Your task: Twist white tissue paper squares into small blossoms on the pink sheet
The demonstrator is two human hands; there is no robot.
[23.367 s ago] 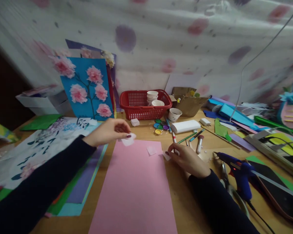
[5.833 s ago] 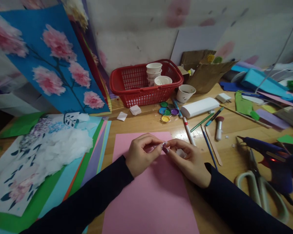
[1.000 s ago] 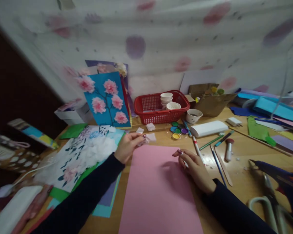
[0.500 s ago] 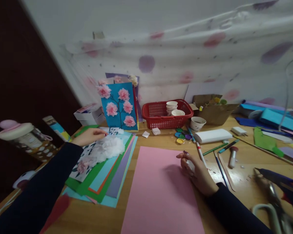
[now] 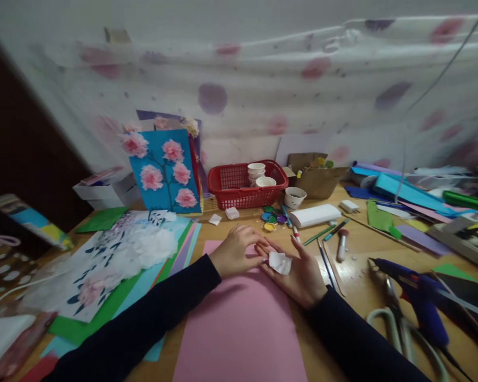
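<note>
Above the upper part of a pink sheet [image 5: 242, 329], both hands meet. My right hand [image 5: 295, 273] lies palm up with its fingers spread, and small white pieces [image 5: 280, 262] rest on the palm. From the left, my left hand [image 5: 239, 252] reaches over, its fingertips pressed together at the fingers of my right hand; whatever they pinch is too small to make out. On the left, a fluffy white heap [image 5: 155, 246] covers part of a floral print [image 5: 91, 292] on stacked coloured papers.
Behind stand a blue flower card [image 5: 159, 183], a red basket [image 5: 247, 199] with cups, and a paper cup [image 5: 295, 198]. Brushes, a makeup brush [image 5: 342, 245], scissors [image 5: 398, 318] and a blue glue gun [image 5: 426, 302] lie at the right.
My left hand has moved right, from the white heap to beside my right hand. My right hand has turned palm up and opened. The view has shifted to the right.
</note>
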